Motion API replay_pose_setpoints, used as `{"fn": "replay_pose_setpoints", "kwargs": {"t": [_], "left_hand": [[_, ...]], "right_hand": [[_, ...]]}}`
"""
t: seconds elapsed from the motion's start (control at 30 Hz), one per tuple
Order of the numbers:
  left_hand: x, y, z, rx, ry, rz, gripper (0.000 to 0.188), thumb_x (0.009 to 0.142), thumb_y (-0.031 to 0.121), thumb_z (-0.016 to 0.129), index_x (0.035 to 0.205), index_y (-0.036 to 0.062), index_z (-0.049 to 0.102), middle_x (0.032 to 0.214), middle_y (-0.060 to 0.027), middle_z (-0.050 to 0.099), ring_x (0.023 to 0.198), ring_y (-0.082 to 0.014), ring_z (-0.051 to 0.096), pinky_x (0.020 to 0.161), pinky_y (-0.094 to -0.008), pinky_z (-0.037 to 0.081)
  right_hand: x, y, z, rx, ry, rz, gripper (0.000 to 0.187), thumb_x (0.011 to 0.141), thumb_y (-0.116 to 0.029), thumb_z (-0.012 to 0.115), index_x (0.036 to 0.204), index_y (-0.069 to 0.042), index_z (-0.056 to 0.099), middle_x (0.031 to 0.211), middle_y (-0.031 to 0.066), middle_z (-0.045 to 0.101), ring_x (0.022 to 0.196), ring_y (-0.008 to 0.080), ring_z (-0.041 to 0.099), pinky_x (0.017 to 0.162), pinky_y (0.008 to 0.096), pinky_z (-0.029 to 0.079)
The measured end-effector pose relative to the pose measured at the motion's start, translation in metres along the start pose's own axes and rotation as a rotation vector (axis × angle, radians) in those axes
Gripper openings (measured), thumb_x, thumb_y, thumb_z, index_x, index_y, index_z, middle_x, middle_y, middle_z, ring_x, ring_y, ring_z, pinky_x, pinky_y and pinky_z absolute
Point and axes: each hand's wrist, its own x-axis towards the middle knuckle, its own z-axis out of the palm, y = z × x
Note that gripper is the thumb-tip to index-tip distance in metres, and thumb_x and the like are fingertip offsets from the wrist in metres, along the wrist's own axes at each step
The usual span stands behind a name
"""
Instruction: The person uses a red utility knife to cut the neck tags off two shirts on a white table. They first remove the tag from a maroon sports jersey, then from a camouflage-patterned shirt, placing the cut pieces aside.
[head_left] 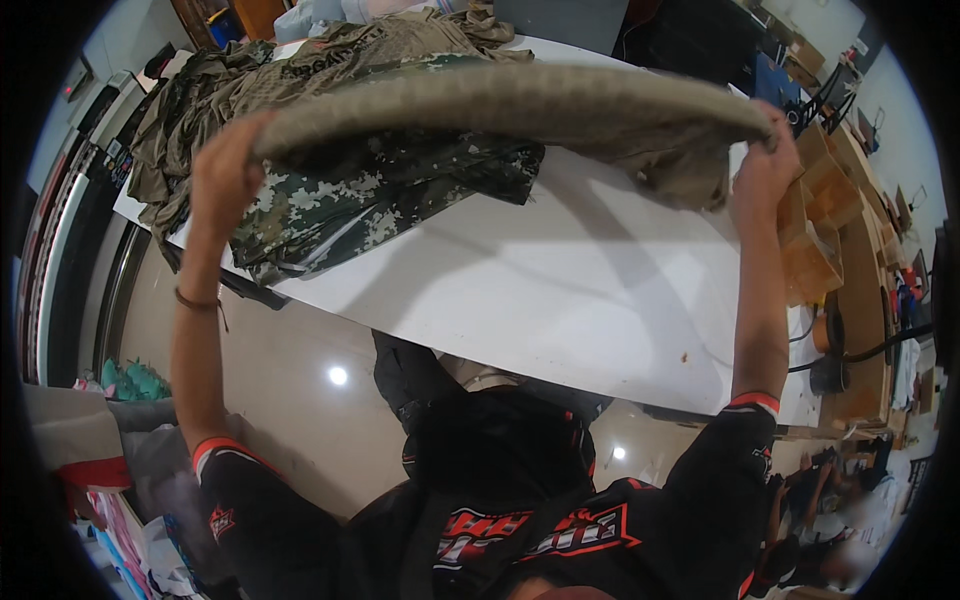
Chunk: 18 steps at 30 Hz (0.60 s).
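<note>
A tan, faintly patterned garment (500, 97) is stretched in the air between my two hands, above the white table. My left hand (228, 175) is closed on one end of it, and my right hand (768, 165) grips the other end. Part of the cloth sags near my right hand, and its edges are slightly blurred. Below it, on the table, lies a green digital-camouflage garment (340, 200). A heap of brown patterned garments (185, 140) spreads over the table's far left, beyond my left hand.
The white table (560, 300) reaches from left to right in front of me. Open cardboard boxes (820, 200) and a roll of brown tape (828, 333) are along its right side. A grey box (565, 22) stands at the back. Fabric piles (80, 440) lie at the lower left.
</note>
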Motion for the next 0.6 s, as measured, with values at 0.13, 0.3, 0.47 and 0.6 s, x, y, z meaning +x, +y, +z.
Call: {"fn": "replay_pose_setpoints", "kwargs": {"t": [0.13, 0.3, 0.47, 0.6], "left_hand": [[0.049, -0.033, -0.045, 0.108, 0.182, -0.029, 0.059, 0.072, -0.009, 0.056, 0.128, 0.0055, 0.066, 0.121, -0.0169, 0.072, 0.112, -0.0352, 0.07, 0.097, -0.0413, 0.055], [0.088, -0.082, -0.121, 0.063, -0.009, -0.053, 0.045, 0.09, -0.001, 0.059, 0.133, 0.0067, 0.066, 0.121, -0.0129, 0.072, 0.113, -0.026, 0.07, 0.1, -0.0377, 0.052], [0.087, -0.049, -0.109, -0.118, -0.146, -0.163, 0.032, 0.098, 0.01, 0.064, 0.129, 0.0064, 0.067, 0.124, -0.0105, 0.068, 0.115, -0.024, 0.065, 0.104, -0.0354, 0.046], [0.05, -0.03, -0.121, -0.095, -0.283, 0.06, 0.027, 0.097, 0.019, 0.068, 0.119, 0.0027, 0.067, 0.121, -0.0121, 0.068, 0.111, -0.0259, 0.062, 0.101, -0.0385, 0.043]], "right_hand": [[0.068, -0.007, -0.018, 0.138, 0.326, -0.173, 0.037, 0.09, 0.004, 0.054, 0.123, -0.002, 0.069, 0.11, 0.0085, 0.071, 0.1, 0.0161, 0.066, 0.092, 0.028, 0.051], [0.112, -0.076, -0.071, -0.397, 0.202, -0.165, 0.036, 0.094, -0.013, 0.058, 0.126, -0.002, 0.07, 0.111, 0.0099, 0.074, 0.1, 0.0191, 0.067, 0.091, 0.0313, 0.05], [0.092, -0.089, -0.108, -0.349, 0.065, -0.053, 0.039, 0.097, -0.017, 0.055, 0.129, 0.002, 0.067, 0.123, 0.0161, 0.07, 0.113, 0.0251, 0.066, 0.1, 0.0346, 0.047], [0.033, -0.099, -0.157, -0.341, -0.045, -0.262, 0.042, 0.097, -0.021, 0.057, 0.131, 0.002, 0.065, 0.131, 0.0182, 0.066, 0.119, 0.0262, 0.063, 0.104, 0.0373, 0.046]]}}
